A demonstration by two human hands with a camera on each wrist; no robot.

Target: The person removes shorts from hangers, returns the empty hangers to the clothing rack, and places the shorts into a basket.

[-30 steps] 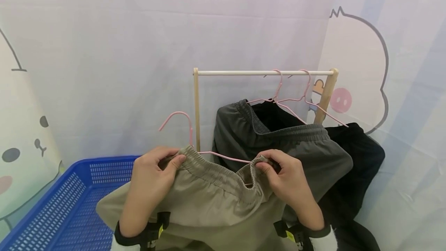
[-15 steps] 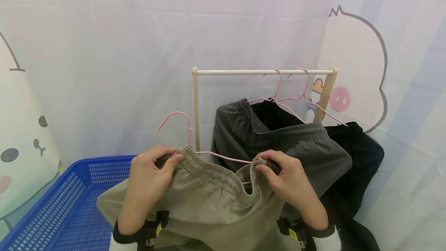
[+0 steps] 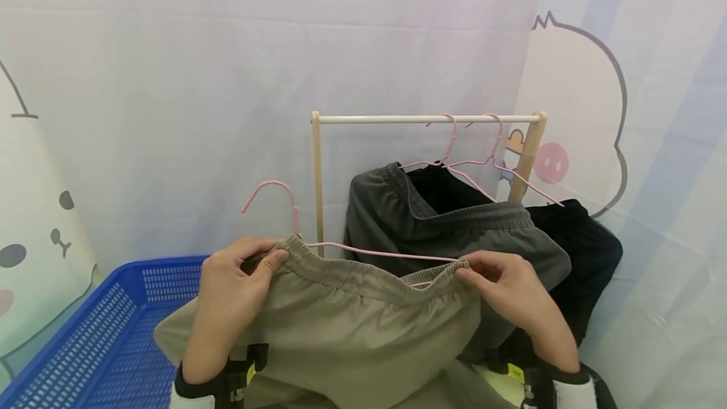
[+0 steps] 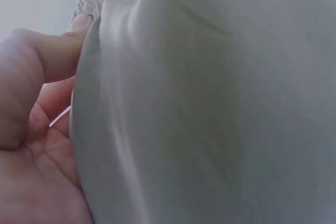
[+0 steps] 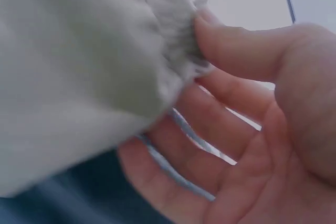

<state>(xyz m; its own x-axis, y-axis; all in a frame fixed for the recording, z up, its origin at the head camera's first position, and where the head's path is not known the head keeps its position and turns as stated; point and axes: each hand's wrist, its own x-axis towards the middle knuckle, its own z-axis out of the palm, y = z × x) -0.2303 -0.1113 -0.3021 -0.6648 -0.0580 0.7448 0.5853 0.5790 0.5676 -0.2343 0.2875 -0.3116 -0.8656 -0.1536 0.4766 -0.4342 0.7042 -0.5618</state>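
Note:
A pair of khaki pants (image 3: 363, 327) with a gathered elastic waistband spreads between both hands in the head view. My left hand (image 3: 233, 295) pinches the waistband's left end between thumb and fingers. At the right end, my right hand (image 3: 519, 298) pinches the waistband (image 5: 181, 19), its other fingers extended behind the cloth in the right wrist view. A pink hanger (image 3: 375, 252) runs inside the waist, its hook standing up near my left hand. The hanger's lower parts are mostly hidden by the cloth. Khaki cloth (image 4: 173, 108) fills most of the left wrist view.
Behind the hands stands a small rack with a white rail (image 3: 386, 120). Grey pants (image 3: 454, 226) and black pants (image 3: 591, 245) hang from it on pink hangers. A blue plastic basket (image 3: 130, 327) sits at the left, and a printed curtain surrounds the scene.
My right hand has moved right, pulling the waistband wider along the hanger. My left hand and the hanger's hook have shifted slightly left.

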